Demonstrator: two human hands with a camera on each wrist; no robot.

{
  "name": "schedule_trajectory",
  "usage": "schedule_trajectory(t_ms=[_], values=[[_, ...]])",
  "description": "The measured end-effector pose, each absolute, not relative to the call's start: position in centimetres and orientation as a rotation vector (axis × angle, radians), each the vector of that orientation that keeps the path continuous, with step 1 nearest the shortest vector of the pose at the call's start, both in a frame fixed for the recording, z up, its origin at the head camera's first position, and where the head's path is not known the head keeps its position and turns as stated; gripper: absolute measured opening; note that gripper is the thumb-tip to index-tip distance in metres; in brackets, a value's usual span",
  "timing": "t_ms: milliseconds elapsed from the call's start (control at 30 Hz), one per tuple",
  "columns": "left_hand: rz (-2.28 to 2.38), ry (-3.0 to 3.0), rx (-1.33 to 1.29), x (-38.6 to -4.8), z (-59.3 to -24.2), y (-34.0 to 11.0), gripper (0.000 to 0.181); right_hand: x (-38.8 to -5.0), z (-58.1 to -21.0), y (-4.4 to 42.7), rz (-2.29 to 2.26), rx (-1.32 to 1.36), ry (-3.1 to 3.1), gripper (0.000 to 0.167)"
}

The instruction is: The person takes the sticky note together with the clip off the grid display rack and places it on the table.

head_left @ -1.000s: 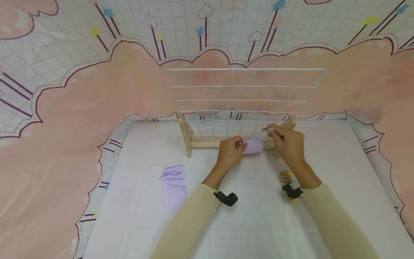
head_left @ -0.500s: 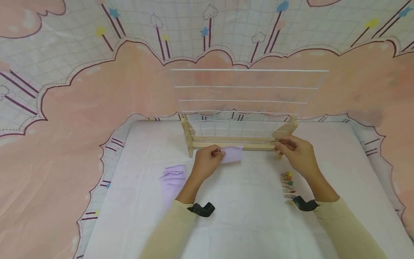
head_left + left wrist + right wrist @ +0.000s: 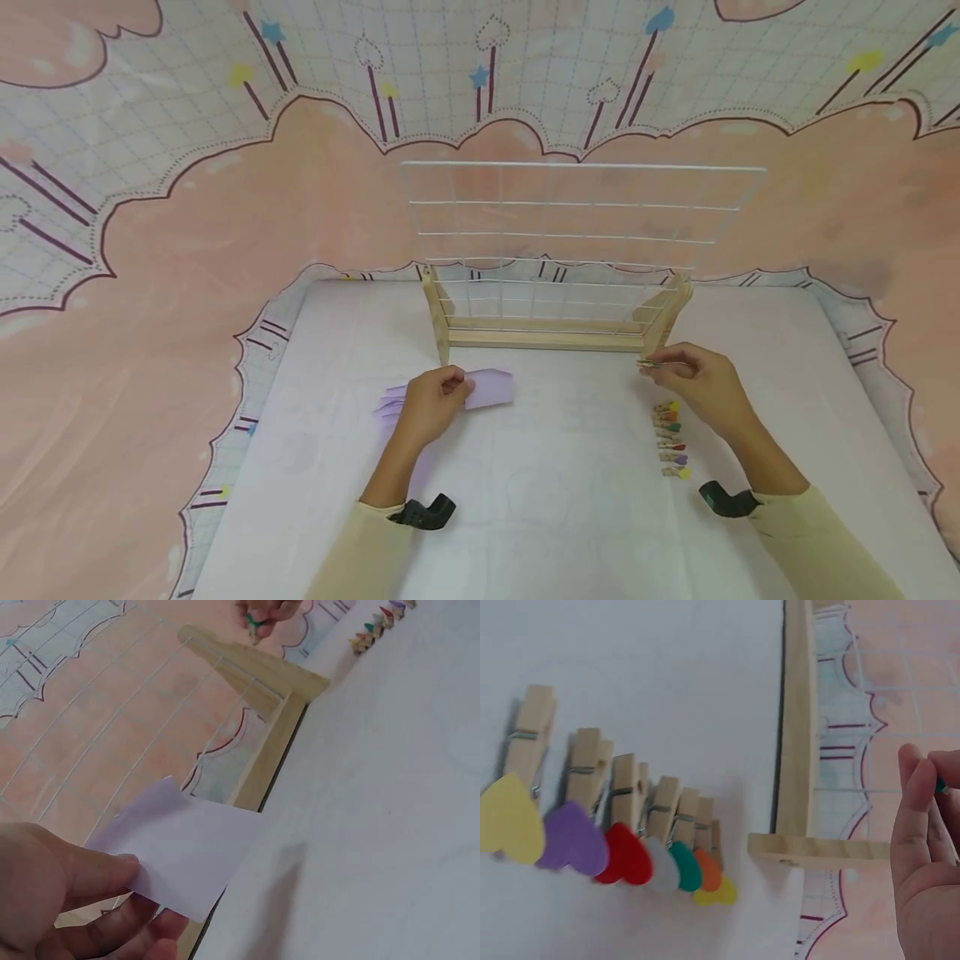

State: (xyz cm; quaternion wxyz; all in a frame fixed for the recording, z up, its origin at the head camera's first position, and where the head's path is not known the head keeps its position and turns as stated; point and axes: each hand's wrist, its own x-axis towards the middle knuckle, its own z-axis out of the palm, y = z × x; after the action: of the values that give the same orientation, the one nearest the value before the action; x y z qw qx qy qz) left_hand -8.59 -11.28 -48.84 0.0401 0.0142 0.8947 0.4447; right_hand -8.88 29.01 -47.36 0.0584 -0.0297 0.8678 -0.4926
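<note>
My left hand [image 3: 432,406] pinches a lilac slip of paper [image 3: 490,389] between thumb and fingers, above the left part of the table. Partly hidden under that hand and wrist lies a fanned stack of lilac papers [image 3: 390,403]. In my right hand [image 3: 701,379] a small clothespin [image 3: 649,363] is pinched, in front of the rack's right foot; the left wrist view shows green on it. A row of wooden clothespins with coloured hearts [image 3: 622,795] lies on the table just below the right hand. Between and behind the hands stands a white wire grid rack [image 3: 547,340] on a wooden base.
The table [image 3: 555,533] has a white cover. Behind the rack hangs a peach cloth [image 3: 315,200] printed with clouds and stars. A black strap camera mount [image 3: 426,512] sits on the left wrist, another mount [image 3: 727,500] on the right.
Both hands have drawn back from the rack toward me. The left hand has moved left with its paper, over to the stack; the right hand has moved right and down with the clothespin.
</note>
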Motion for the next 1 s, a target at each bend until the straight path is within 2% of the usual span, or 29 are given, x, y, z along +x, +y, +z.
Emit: schedule_trajectory(t_ms=[267,500,800,1000], values=[[1.286,2.741,-0.049,-7.8,-49.6,-13.3,0.010,-8.2,-48.3,30.5,-1.462,0.018,2.548,0.041],[1.166,2.836,-0.056,-7.3,-50.4,-14.0,0.014,-8.0,-48.8,31.2,-1.356,0.118,2.541,0.052],[1.029,2.955,-0.071,-7.2,-51.3,-13.5,0.013,-8.6,-49.8,32.1,-1.250,0.126,2.606,0.045],[0.925,3.010,-0.142,-7.3,-51.7,-13.0,0.006,-9.2,-50.7,32.6,-1.124,0.091,2.623,0.044]])
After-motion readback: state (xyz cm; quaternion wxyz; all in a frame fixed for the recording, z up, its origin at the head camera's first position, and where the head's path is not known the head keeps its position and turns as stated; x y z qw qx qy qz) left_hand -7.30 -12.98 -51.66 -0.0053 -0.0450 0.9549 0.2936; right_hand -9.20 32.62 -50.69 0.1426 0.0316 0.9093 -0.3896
